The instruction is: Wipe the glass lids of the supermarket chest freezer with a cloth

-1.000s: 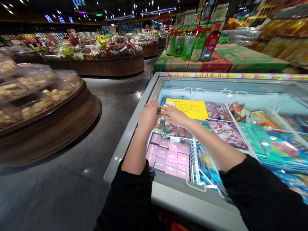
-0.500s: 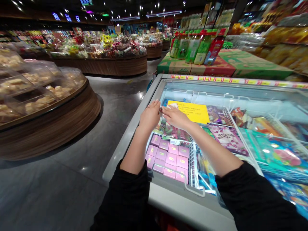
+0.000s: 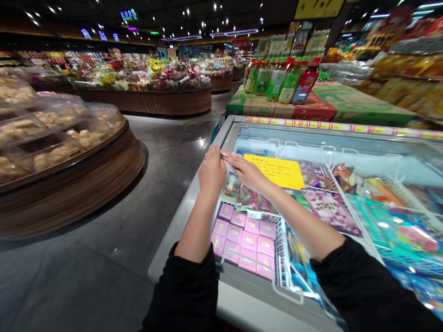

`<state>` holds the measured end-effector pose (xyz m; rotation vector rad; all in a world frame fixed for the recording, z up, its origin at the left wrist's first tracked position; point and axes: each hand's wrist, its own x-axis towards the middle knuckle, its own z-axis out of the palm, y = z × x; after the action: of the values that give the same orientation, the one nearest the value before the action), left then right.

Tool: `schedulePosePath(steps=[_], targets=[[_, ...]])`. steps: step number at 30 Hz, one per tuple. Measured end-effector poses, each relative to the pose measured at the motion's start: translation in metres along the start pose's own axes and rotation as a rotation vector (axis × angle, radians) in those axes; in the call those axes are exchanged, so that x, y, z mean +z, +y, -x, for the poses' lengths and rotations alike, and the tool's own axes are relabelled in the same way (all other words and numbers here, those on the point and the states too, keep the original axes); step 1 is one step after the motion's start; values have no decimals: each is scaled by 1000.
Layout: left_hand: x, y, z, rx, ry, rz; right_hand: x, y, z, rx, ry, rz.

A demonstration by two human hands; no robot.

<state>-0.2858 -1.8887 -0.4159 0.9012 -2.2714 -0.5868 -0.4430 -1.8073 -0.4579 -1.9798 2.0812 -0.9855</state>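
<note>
My left hand (image 3: pixel 212 171) lies over the left rim of a chest freezer (image 3: pixel 185 220), back up and fingers pointing away from me; its fingertips are foreshortened. Close beside it, my right hand (image 3: pixel 246 171) reaches across the freezer's far left corner with fingers stretched toward the left hand. Whether anything lies under its palm is hidden. Just right of this hand is a yellow sign with dark writing (image 3: pixel 277 170). Below my wrists, small pink boxes (image 3: pixel 248 240) fill a white wire basket (image 3: pixel 282 244). A purple bag (image 3: pixel 330 207) rests farther right.
Bottles (image 3: pixel 277 83) stand on cardboard boxes (image 3: pixel 360 103) behind the freezer. A curved wooden display (image 3: pixel 76 184) with clear bins of food is on the left, across a grey floor (image 3: pixel 152 198). Beyond it is another wooden display (image 3: pixel 155 102) heaped with colourful packages.
My right hand has slid slightly left and its fingers are nearer the left hand. A white piece seen by it earlier no longer shows. The view has tilted up a little.
</note>
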Motion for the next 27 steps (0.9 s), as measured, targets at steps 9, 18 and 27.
schedulePosePath(steps=[9, 18, 27], targets=[[7, -10, -2, 108, -11, 37, -1, 36, -53, 115, 39, 14], [2, -5, -2, 98, -31, 84, -2, 11, -14, -23, -37, -73], [5, -9, -3, 95, -96, 60, 1, 27, -56, 144, 62, -6]])
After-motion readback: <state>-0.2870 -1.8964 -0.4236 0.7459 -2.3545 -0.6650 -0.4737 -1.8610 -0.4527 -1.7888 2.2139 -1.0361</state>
